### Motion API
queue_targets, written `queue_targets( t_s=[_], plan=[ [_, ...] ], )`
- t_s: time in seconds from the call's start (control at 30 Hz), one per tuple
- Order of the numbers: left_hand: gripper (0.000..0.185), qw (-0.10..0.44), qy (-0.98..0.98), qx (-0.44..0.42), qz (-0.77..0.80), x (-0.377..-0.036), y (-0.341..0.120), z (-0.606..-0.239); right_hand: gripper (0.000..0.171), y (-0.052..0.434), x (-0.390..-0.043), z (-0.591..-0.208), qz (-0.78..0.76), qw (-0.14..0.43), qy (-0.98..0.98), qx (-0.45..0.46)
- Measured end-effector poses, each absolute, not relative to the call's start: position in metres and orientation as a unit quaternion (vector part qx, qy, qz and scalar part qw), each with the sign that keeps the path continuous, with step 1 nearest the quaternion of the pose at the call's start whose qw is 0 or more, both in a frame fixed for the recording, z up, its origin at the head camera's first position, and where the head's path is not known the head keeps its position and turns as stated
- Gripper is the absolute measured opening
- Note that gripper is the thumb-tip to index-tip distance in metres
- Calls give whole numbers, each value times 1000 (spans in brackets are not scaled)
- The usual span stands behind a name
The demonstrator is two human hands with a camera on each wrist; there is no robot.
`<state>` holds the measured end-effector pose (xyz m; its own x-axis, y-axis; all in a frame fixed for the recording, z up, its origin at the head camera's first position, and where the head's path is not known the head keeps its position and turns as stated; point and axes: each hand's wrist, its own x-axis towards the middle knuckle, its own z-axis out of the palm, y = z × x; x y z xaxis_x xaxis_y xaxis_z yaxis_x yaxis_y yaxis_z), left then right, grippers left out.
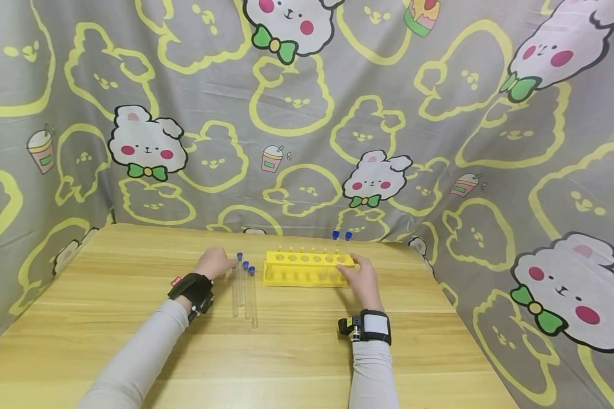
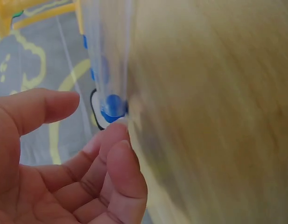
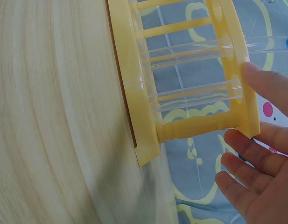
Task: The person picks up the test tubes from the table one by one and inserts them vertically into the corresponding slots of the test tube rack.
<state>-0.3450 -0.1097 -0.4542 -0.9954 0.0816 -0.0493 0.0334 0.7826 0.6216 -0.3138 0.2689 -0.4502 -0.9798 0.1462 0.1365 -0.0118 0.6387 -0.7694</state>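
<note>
Both hands at work over a wood-grain surface [image 1: 291, 358]. Left hand [image 1: 215, 263]: partly open, fingers loosely bent, thumb [image 2: 64, 105] well apart from them; nothing gripped that I can see. One fingertip is right at a blue cap [image 2: 113, 106] on a clear tube; whether it actually touches, cannot tell. Just beside that hand, on the side toward the other, clear tubes [image 1: 254, 301] lie flat, roughly alongside one another, four by my count, capped ends level with the fingers and rounded ends reaching back toward the wearer; the cap of the one closest to the hand is hidden. Right hand [image 1: 364, 278]: at the near end of a yellow rack [image 1: 309, 264], thumb on the edge of the upper plate, fingers round its end corner, the lower fingers relaxed and spread; it holds the rack there. The rack stands upright between the hands, its body extending from the right hand toward the loose tubes, a row of six holes along the top and small pegs behind. Two tubes [image 3: 195, 94] stand in the holes nearest the right hand, blue caps well above the plate. Beyond both hands hangs a grey cloth [image 1: 297, 79] printed with cartoon rabbits.
</note>
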Motion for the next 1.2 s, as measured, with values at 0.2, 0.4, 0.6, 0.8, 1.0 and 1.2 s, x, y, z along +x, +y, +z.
queue_targets(
  t_s=[0.2, 0.4, 0.6, 0.8, 1.0, 1.2],
  plan=[
    [36, 67, 934, 20, 349, -348, -113, -459, 64, 269, -314, -450, 423, 96, -900, -38],
    [35, 78, 927, 5, 367, -349, -114, -462, 65, 269, -315, -452, 423, 94, -901, -36],
    [33, 82, 924, -1, 373, -350, -113, -463, 65, 270, -315, -453, 422, 97, -901, -34],
    [31, 91, 911, -5, 403, -353, -112, -467, 65, 271, -314, -454, 430, 98, -897, -38],
    [34, 96, 899, -10, 427, -354, -115, -469, 65, 270, -313, -454, 427, 100, -898, -35],
    [32, 86, 879, -22, 468, -355, -120, -461, 65, 271, -314, -453, 426, 98, -899, -36]
  ],
)
